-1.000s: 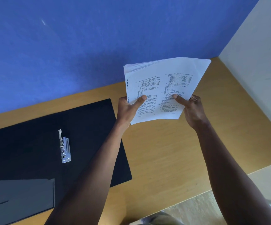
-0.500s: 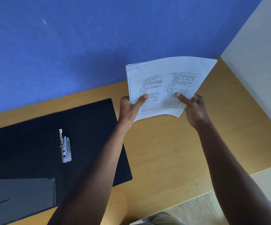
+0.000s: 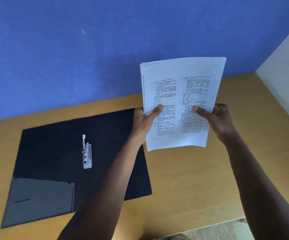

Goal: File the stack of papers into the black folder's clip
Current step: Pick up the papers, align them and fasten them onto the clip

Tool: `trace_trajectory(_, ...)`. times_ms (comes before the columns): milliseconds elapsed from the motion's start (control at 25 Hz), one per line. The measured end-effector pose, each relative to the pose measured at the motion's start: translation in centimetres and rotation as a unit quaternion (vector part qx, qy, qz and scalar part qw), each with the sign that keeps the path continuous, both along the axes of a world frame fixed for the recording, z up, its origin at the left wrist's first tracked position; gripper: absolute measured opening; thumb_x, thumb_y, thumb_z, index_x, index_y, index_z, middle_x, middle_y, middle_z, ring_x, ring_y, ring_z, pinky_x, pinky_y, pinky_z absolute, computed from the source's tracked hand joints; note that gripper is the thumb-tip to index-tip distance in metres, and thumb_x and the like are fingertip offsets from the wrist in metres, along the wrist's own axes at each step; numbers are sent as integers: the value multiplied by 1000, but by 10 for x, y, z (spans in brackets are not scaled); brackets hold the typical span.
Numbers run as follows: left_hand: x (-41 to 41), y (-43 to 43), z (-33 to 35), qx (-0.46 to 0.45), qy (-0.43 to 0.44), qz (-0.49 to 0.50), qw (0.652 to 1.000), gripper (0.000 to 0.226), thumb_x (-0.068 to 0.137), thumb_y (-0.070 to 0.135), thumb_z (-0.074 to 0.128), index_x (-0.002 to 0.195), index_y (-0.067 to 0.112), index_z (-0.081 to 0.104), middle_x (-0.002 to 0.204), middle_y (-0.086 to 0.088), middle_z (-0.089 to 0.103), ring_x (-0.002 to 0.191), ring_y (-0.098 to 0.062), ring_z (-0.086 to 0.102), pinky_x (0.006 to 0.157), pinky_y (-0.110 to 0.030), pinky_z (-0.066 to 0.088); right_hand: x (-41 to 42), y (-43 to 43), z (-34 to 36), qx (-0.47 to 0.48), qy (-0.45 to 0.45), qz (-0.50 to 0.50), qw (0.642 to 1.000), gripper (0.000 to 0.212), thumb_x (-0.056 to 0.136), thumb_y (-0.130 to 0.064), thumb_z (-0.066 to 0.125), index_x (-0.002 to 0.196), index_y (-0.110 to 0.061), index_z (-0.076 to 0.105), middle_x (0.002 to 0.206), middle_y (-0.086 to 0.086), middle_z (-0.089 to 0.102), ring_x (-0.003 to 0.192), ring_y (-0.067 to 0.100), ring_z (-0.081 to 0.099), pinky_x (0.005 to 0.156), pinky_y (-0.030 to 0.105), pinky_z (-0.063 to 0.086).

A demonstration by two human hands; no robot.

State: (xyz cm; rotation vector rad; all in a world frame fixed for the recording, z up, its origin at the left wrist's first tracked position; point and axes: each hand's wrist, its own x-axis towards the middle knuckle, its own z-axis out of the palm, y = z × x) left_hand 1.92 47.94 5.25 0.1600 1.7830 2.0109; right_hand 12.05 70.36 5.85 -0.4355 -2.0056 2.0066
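A stack of printed white papers (image 3: 181, 90) is held upright in the air above the wooden table, right of the folder. My left hand (image 3: 144, 121) grips its left edge, thumb on the front page. My right hand (image 3: 216, 120) grips its right edge the same way. The black folder (image 3: 53, 153) lies open and flat on the table at the left. Its silver metal clip (image 3: 86, 153) sits near the folder's middle, with its lever raised. The papers are well apart from the clip.
The wooden table (image 3: 201, 179) meets a blue wall (image 3: 88, 58) at the back and a pale wall (image 3: 287, 84) at the right. A grey pocket (image 3: 39, 200) covers the folder's near left corner. The table's front edge runs along the lower right.
Both hands have turned the stack from a slanted, fanned pose to nearly upright, with its top edges squared, and my grip has slid higher up its sides. The folder has not moved.
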Motion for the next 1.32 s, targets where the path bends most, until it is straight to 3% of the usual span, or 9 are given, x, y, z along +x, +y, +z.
trace_trajectory(160, -4, -57, -3, -16, -113, 5, 993, 36, 78, 31, 83, 108, 12, 76, 110, -5, 77, 106, -22, 72, 94, -44, 56, -13, -47, 0, -1, -32, 37, 999, 19, 87, -12, 76, 104, -5, 77, 100, 7, 79, 87, 27, 77, 72, 37, 63)
trace_trajectory(520, 18, -164, -39, -154, -253, 124, 947, 19, 74, 29, 86, 88, 19, 78, 101, -3, 78, 109, -27, 68, 99, -44, 53, -25, -167, -59, -58, -196, 38, 978, 11, 80, -6, 80, 90, -10, 79, 88, 8, 80, 75, 29, 78, 69, 44, 63)
trace_trajectory(600, 26, -180, -45, -152, -239, 163, 945, 11, 75, 24, 86, 82, 18, 78, 87, 1, 80, 98, -29, 72, 82, -34, 61, -27, -182, -66, -47, -207, 31, 977, 11, 80, -6, 81, 82, -17, 79, 85, 5, 80, 69, 23, 78, 58, 34, 62)
trace_trajectory(840, 61, -219, -71, -236, -136, 278, 921, 26, 85, 9, 73, 110, 4, 73, 101, -12, 74, 93, -22, 69, 88, -31, 54, -33, -204, -84, 4, -241, -9, 970, 13, 81, -7, 80, 77, -19, 75, 79, 4, 76, 52, 6, 72, 44, 20, 54)
trace_trajectory(920, 72, -222, -75, -290, -78, 271, 914, 14, 86, 5, 69, 92, -8, 70, 83, -13, 71, 76, -17, 62, 80, -24, 50, -34, -211, -89, 9, -241, -17, 970, 7, 81, -6, 79, 87, -10, 77, 82, 7, 75, 50, 3, 70, 44, 18, 53)
trace_trajectory(960, 75, -223, -76, -309, -54, 271, 910, 18, 86, 2, 67, 70, 3, 58, 70, -8, 46, 70, -15, 57, 76, -22, 47, -34, -213, -91, 12, -238, -19, 971, 11, 81, -6, 79, 92, -6, 77, 84, 8, 75, 50, 2, 70, 44, 17, 53)
trace_trajectory(1000, 77, -224, -76, -324, -25, 262, 909, 13, 87, 1, 65, 76, -2, 71, 79, 3, 65, 66, -14, 52, 73, -21, 44, -35, -216, -92, 13, -234, -20, 972, 13, 82, -6, 79, 95, -4, 77, 85, 9, 75, 50, 1, 69, 44, 17, 52)
trace_trajectory(1080, 80, -227, -76, -346, 12, 257, 902, 30, 88, 0, 61, 74, 23, 49, 67, -1, 47, 65, -14, 43, 68, -23, 38, -38, -220, -93, 10, -223, -15, 975, 11, 82, -5, 78, 92, -8, 77, 84, 9, 74, 51, 1, 70, 45, 17, 53)
trace_trajectory(1320, 86, -233, -78, -391, 58, 243, 886, 36, 87, -3, 52, 57, 4, 33, 53, -3, 26, 57, -16, 22, 58, -26, 21, -44, -229, -97, 30, -217, 9, 976, 18, 83, -8, 78, 100, -3, 77, 89, 8, 75, 55, -1, 70, 47, 16, 53)
